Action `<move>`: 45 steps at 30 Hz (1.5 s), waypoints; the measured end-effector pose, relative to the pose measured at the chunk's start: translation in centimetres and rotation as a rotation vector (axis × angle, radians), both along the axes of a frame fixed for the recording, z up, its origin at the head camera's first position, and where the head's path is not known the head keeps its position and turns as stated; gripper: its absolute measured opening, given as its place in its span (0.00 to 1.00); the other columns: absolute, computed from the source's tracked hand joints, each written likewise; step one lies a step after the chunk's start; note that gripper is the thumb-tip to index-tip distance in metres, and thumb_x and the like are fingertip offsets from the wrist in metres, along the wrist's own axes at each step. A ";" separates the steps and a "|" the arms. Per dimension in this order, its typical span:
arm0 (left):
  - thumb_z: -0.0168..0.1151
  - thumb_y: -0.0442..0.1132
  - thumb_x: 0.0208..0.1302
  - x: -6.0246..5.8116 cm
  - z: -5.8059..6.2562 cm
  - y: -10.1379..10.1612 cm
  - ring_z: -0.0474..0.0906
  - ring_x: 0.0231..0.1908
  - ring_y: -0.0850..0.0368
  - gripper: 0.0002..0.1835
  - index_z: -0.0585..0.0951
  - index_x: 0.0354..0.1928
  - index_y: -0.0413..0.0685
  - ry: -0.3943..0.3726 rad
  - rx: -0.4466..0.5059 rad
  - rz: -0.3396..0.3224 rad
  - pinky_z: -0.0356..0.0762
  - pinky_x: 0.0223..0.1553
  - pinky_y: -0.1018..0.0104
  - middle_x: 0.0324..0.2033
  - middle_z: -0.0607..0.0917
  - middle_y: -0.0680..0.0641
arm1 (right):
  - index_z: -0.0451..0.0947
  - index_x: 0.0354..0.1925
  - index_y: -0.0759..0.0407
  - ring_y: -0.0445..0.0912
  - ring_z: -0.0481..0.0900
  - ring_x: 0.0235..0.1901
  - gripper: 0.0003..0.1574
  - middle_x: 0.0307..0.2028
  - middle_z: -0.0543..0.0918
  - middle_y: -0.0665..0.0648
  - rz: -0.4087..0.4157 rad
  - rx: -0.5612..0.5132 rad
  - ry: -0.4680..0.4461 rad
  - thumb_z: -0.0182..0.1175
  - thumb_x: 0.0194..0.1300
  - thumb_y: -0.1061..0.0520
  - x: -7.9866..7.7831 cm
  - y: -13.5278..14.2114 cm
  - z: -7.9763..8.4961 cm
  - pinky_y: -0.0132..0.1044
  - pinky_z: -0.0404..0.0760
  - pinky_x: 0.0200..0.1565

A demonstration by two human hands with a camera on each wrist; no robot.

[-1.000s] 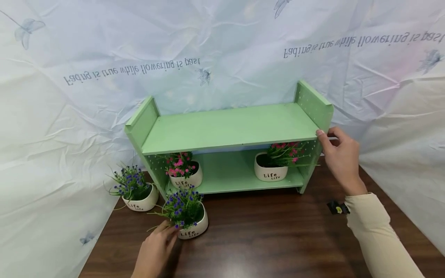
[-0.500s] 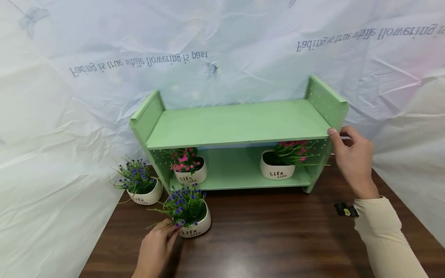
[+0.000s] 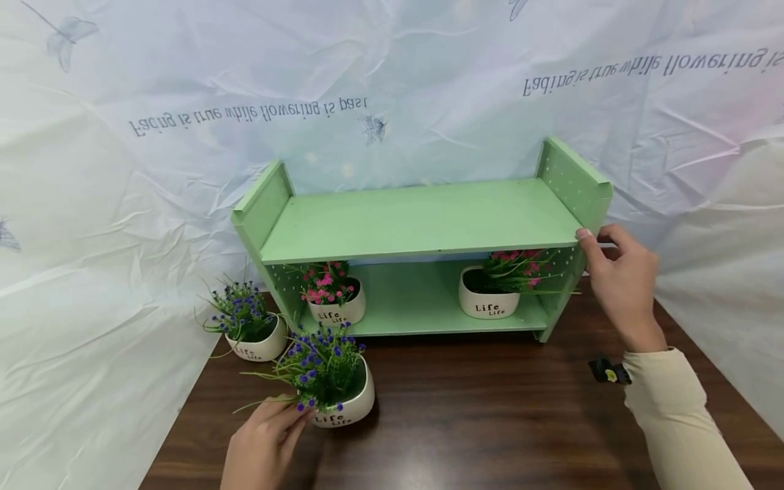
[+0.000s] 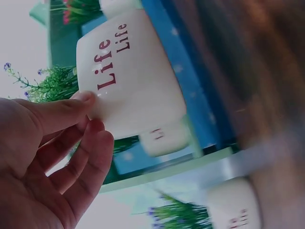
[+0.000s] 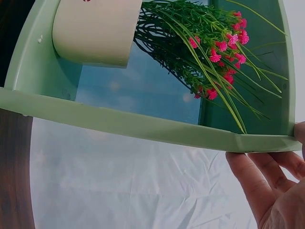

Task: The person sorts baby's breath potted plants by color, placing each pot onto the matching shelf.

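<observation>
My left hand (image 3: pixel 263 435) pinches the left rim of a white "Life" flowerpot (image 3: pixel 352 410) with purple flowers (image 3: pixel 321 361). In the left wrist view, thumb and fingertips meet at the rim of that flowerpot (image 4: pixel 131 76), whose base looks raised off the table. My right hand (image 3: pixel 625 282) holds the right side panel of a green two-tier shelf (image 3: pixel 416 221), thumb at the front edge and fingers outside. Up close in the right wrist view, the fingers of that hand (image 5: pixel 271 186) lie against the panel's outer face.
Two pink-flowered pots, one left (image 3: pixel 338 314) and one right (image 3: pixel 488 304), stand on the lower tier. Another purple-flowered pot (image 3: pixel 260 342) sits on the dark wooden table (image 3: pixel 465 408), left of the shelf. A printed cloth (image 3: pixel 429 88) hangs behind.
The left hand and its flowerpot have shifted slightly toward me, and the pot appears lifted a little. The right hand keeps its hold on the shelf; the head view has shifted somewhat.
</observation>
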State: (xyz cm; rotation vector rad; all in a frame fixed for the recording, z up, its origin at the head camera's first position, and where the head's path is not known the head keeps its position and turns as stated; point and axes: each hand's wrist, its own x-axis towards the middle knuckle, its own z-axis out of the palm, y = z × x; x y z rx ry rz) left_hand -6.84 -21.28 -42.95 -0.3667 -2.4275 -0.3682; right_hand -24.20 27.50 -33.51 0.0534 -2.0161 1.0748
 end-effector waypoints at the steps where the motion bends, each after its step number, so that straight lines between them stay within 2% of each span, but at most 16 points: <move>1: 0.82 0.34 0.37 0.2 0.5 -0.1 0.82 0.32 0.64 0.14 0.91 0.30 0.56 0.008 -0.007 -0.011 0.81 0.29 0.67 0.30 0.86 0.59 | 0.83 0.37 0.64 0.20 0.76 0.23 0.16 0.23 0.75 0.26 -0.002 -0.001 0.001 0.66 0.67 0.51 0.1 0.0 0.0 0.15 0.72 0.24; 8: 0.83 0.32 0.33 1.3 4.6 -0.4 0.82 0.31 0.61 0.15 0.91 0.28 0.53 0.046 -0.075 -0.024 0.81 0.26 0.69 0.31 0.87 0.56 | 0.83 0.36 0.65 0.17 0.75 0.24 0.17 0.21 0.73 0.24 -0.012 0.012 0.030 0.66 0.67 0.50 0.3 0.0 0.2 0.14 0.71 0.25; 9: 0.83 0.33 0.34 1.4 5.2 -0.4 0.83 0.32 0.59 0.13 0.90 0.27 0.52 0.055 -0.087 -0.021 0.81 0.26 0.67 0.31 0.87 0.55 | 0.83 0.36 0.66 0.17 0.75 0.24 0.17 0.21 0.73 0.23 -0.012 0.016 0.035 0.66 0.67 0.50 0.3 0.0 0.2 0.14 0.71 0.25; 10: 0.81 0.38 0.44 1.5 5.8 -0.5 0.83 0.31 0.59 0.07 0.90 0.27 0.52 0.066 -0.102 -0.018 0.81 0.26 0.66 0.31 0.88 0.55 | 0.83 0.36 0.66 0.16 0.74 0.25 0.18 0.21 0.73 0.24 -0.014 0.022 0.041 0.66 0.67 0.50 0.3 0.0 0.2 0.13 0.71 0.26; 11: 0.76 0.44 0.54 1.6 6.4 -0.6 0.83 0.32 0.59 0.05 0.90 0.26 0.52 0.080 -0.114 -0.018 0.82 0.27 0.64 0.31 0.88 0.54 | 0.83 0.36 0.66 0.16 0.74 0.25 0.18 0.21 0.73 0.24 -0.016 0.028 0.044 0.66 0.67 0.50 0.3 0.0 0.2 0.13 0.71 0.26; 13: 0.62 0.55 0.68 1.7 7.5 -0.8 0.84 0.33 0.56 0.20 0.90 0.26 0.51 0.123 -0.114 -0.040 0.82 0.31 0.61 0.31 0.88 0.53 | 0.83 0.36 0.66 0.16 0.74 0.26 0.18 0.22 0.74 0.26 -0.010 0.033 0.051 0.66 0.66 0.50 0.2 -0.1 0.0 0.13 0.71 0.27; 16: 0.37 0.65 0.74 1.6 9.2 -1.1 0.85 0.34 0.51 0.39 0.90 0.28 0.47 0.195 -0.078 -0.075 0.79 0.47 0.71 0.32 0.89 0.48 | 0.83 0.36 0.66 0.16 0.74 0.27 0.18 0.24 0.77 0.34 -0.004 0.035 0.047 0.66 0.66 0.50 0.2 -0.1 -0.1 0.13 0.72 0.27; 19: 0.42 0.65 0.73 1.2 10.9 -1.4 0.84 0.35 0.44 0.37 0.90 0.30 0.43 0.238 -0.011 -0.120 0.64 0.59 0.84 0.35 0.89 0.43 | 0.83 0.37 0.66 0.16 0.74 0.26 0.18 0.25 0.81 0.47 -0.001 0.032 0.033 0.66 0.67 0.50 0.3 -0.2 -0.2 0.13 0.72 0.26; 20: 0.50 0.61 0.73 1.1 11.5 -1.4 0.84 0.36 0.43 0.31 0.90 0.31 0.43 0.234 0.007 -0.117 0.57 0.60 0.88 0.36 0.89 0.42 | 0.83 0.37 0.66 0.16 0.74 0.26 0.18 0.26 0.82 0.51 -0.001 0.032 0.030 0.66 0.67 0.50 0.3 -0.2 -0.2 0.13 0.72 0.26; 22: 0.64 0.51 0.67 0.7 13.0 -1.4 0.84 0.36 0.43 0.19 0.90 0.33 0.42 0.220 0.030 -0.105 0.61 0.58 0.86 0.36 0.89 0.42 | 0.83 0.37 0.66 0.16 0.74 0.26 0.18 0.26 0.82 0.52 -0.004 0.033 0.028 0.66 0.67 0.50 0.4 -0.2 -0.2 0.13 0.72 0.26; 24: 0.73 0.40 0.57 0.1 14.4 -1.4 0.83 0.35 0.46 0.08 0.90 0.34 0.42 0.203 0.032 -0.088 0.69 0.51 0.80 0.35 0.88 0.44 | 0.83 0.37 0.66 0.16 0.74 0.26 0.18 0.25 0.81 0.46 -0.004 0.031 0.027 0.66 0.67 0.50 0.4 -0.1 -0.2 0.14 0.72 0.26; 26: 0.76 0.29 0.45 -0.7 15.7 -1.4 0.83 0.32 0.50 0.11 0.90 0.35 0.42 0.191 0.020 -0.075 0.74 0.42 0.74 0.33 0.88 0.46 | 0.83 0.37 0.66 0.16 0.74 0.26 0.18 0.25 0.80 0.43 -0.007 0.034 0.030 0.66 0.67 0.50 0.4 -0.1 -0.1 0.13 0.72 0.27; 28: 0.76 0.28 0.46 -1.8 16.8 -1.6 0.82 0.30 0.53 0.11 0.90 0.35 0.41 0.197 0.007 -0.095 0.74 0.35 0.69 0.32 0.88 0.47 | 0.82 0.37 0.66 0.16 0.74 0.27 0.18 0.26 0.81 0.45 -0.006 0.037 0.030 0.66 0.67 0.50 0.4 -0.1 0.0 0.13 0.72 0.27; 32: 0.75 0.29 0.52 -4.2 18.4 -1.7 0.82 0.29 0.56 0.08 0.90 0.37 0.43 0.185 0.005 -0.134 0.74 0.32 0.74 0.33 0.88 0.49 | 0.82 0.37 0.67 0.15 0.73 0.27 0.18 0.29 0.83 0.62 -0.011 0.047 0.031 0.65 0.67 0.50 0.3 -0.2 0.1 0.13 0.71 0.28; 38: 0.70 0.34 0.62 -7.2 19.5 -1.7 0.84 0.38 0.55 0.05 0.90 0.39 0.45 0.109 0.022 -0.139 0.79 0.34 0.66 0.39 0.88 0.50 | 0.81 0.36 0.68 0.15 0.73 0.26 0.19 0.29 0.83 0.63 -0.005 0.057 0.043 0.64 0.68 0.50 0.3 -0.2 0.1 0.12 0.71 0.27; 45: 0.66 0.34 0.66 -10.5 20.2 -1.9 0.84 0.42 0.53 0.06 0.89 0.41 0.45 0.080 0.074 -0.125 0.79 0.33 0.63 0.42 0.88 0.48 | 0.81 0.37 0.68 0.15 0.72 0.26 0.19 0.28 0.83 0.65 -0.009 0.063 0.041 0.64 0.68 0.50 0.4 -0.3 0.2 0.13 0.71 0.26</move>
